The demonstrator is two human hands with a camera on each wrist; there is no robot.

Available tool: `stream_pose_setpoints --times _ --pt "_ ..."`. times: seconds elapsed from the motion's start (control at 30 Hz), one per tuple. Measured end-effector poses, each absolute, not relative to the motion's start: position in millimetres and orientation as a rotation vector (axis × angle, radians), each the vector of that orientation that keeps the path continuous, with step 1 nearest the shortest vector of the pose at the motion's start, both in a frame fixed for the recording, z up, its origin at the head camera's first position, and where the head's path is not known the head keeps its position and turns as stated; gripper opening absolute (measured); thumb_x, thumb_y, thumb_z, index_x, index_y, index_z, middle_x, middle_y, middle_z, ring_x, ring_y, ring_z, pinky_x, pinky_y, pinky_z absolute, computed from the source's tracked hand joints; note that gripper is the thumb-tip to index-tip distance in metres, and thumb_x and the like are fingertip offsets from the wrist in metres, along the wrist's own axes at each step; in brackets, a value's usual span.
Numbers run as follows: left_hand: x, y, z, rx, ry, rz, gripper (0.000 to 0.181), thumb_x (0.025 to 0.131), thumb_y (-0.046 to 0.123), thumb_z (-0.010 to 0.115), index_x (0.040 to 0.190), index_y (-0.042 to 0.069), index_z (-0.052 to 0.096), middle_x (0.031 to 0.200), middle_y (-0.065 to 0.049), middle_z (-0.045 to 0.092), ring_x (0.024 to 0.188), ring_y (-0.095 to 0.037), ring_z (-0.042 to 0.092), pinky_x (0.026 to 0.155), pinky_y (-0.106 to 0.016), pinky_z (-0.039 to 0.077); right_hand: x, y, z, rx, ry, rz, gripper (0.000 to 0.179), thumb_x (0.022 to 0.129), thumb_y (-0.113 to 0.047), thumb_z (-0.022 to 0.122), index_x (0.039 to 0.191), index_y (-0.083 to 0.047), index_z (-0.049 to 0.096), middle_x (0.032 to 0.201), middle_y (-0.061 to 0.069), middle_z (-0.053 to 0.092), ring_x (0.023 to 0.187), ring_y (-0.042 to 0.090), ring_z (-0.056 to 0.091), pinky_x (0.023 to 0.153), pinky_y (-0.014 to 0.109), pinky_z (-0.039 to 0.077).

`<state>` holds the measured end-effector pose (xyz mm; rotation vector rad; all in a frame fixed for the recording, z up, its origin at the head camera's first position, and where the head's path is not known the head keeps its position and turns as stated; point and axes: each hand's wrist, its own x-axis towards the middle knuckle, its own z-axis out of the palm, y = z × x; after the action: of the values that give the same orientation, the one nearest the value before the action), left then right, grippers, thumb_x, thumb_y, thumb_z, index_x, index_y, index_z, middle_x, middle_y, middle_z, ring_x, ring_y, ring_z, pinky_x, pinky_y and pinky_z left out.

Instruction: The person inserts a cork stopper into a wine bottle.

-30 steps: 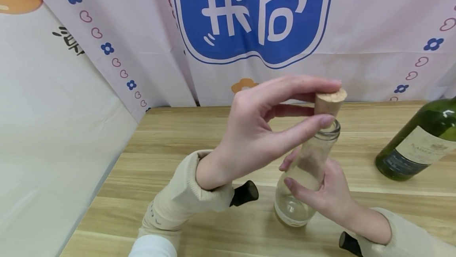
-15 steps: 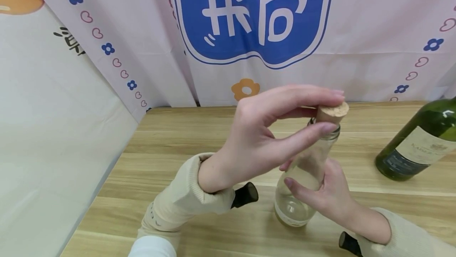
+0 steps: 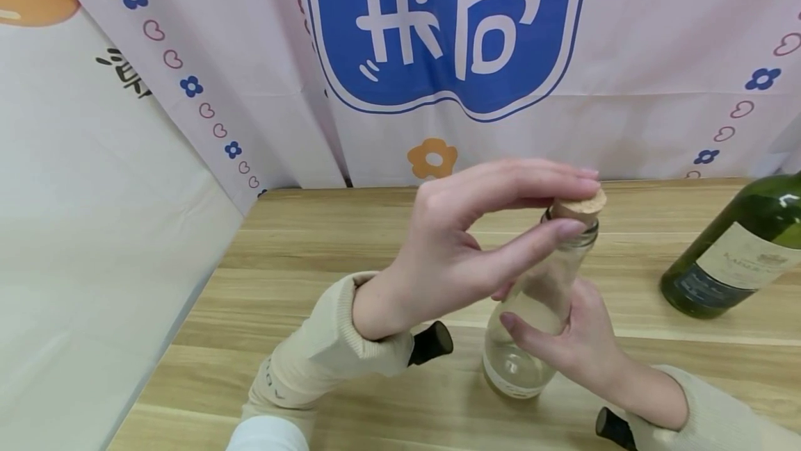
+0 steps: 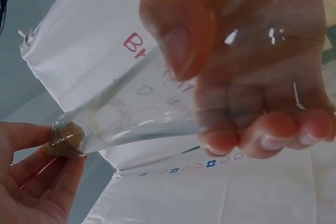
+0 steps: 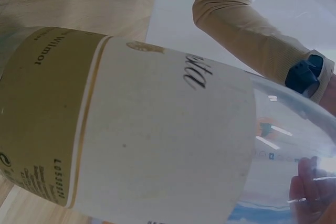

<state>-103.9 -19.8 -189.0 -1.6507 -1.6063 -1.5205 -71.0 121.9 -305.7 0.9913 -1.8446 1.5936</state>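
A clear glass bottle (image 3: 543, 298) stands on the wooden table, leaning slightly in the head view. My right hand (image 3: 578, 347) grips its body, thumb in front and fingers round the far side. Up at the mouth, my left hand (image 3: 459, 242) pinches a cork stopper (image 3: 580, 206) between thumb and fingers. The cork's lower part sits inside the neck, as the left wrist view shows the cork (image 4: 71, 137) through the glass. In the right wrist view the bottle's white and gold label (image 5: 168, 124) fills much of the picture.
A green wine bottle (image 3: 738, 249) with a cream and dark label stands at the right of the wooden table (image 3: 263, 298). Behind the table hangs a printed curtain (image 3: 388, 138) with a blue badge. Dark wrist cameras stick out below both sleeves.
My left hand has come down with the cork, which was above the rim and tilted; it is now lower, in the bottle's mouth. The right hand and the bottle have stayed put.
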Motion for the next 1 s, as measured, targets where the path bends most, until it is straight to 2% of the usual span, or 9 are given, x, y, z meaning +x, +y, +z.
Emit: stream_pose_setpoints --times 0.3,0.7,0.83,1.0 --pt "-109.8 -18.0 -187.8 -1.711 -1.539 -1.421 0.015 0.078 -0.006 0.062 0.092 -0.012 0.062 0.099 -0.014 0.066 0.101 -0.01 0.059 0.081 -0.027 0.051 -67.4 123.1 -305.3 0.935 -1.935 1.541 0.039 0.061 0.011 0.068 0.097 -0.002 0.06 0.089 -0.001 0.066 0.084 0.007 0.061 0.079 0.018 0.047" --pt "-117.9 -14.3 -189.9 -1.765 -1.449 -1.389 0.014 0.077 -0.008 0.062 0.089 -0.013 0.062 0.097 -0.017 0.066 0.1 -0.012 0.06 0.082 -0.028 0.051 -70.8 123.9 -305.2 0.969 -1.885 1.545 0.032 0.063 0.009 0.066 0.092 -0.002 0.059 0.087 -0.001 0.065 0.085 0.009 0.061 0.08 0.019 0.046" --pt "-116.9 -17.9 -189.1 -1.776 -1.49 -1.318 0.017 0.08 -0.006 0.06 0.095 -0.013 0.061 0.103 -0.017 0.065 0.106 -0.013 0.057 0.086 -0.028 0.049 -71.5 122.6 -305.2 0.986 -1.855 1.58 0.03 0.064 0.01 0.065 0.091 0.001 0.059 0.086 0.001 0.065 0.084 0.01 0.061 0.079 0.019 0.047" --pt "-111.8 -28.0 -189.7 -1.811 -1.594 -1.217 0.031 0.082 -0.005 0.058 0.108 -0.022 0.052 0.115 -0.03 0.055 0.12 -0.019 0.047 0.098 -0.034 0.04 -70.8 122.1 -305.1 0.996 -1.845 1.62 0.034 0.064 0.011 0.065 0.097 0.004 0.057 0.085 0.004 0.064 0.083 0.011 0.062 0.081 0.021 0.047"
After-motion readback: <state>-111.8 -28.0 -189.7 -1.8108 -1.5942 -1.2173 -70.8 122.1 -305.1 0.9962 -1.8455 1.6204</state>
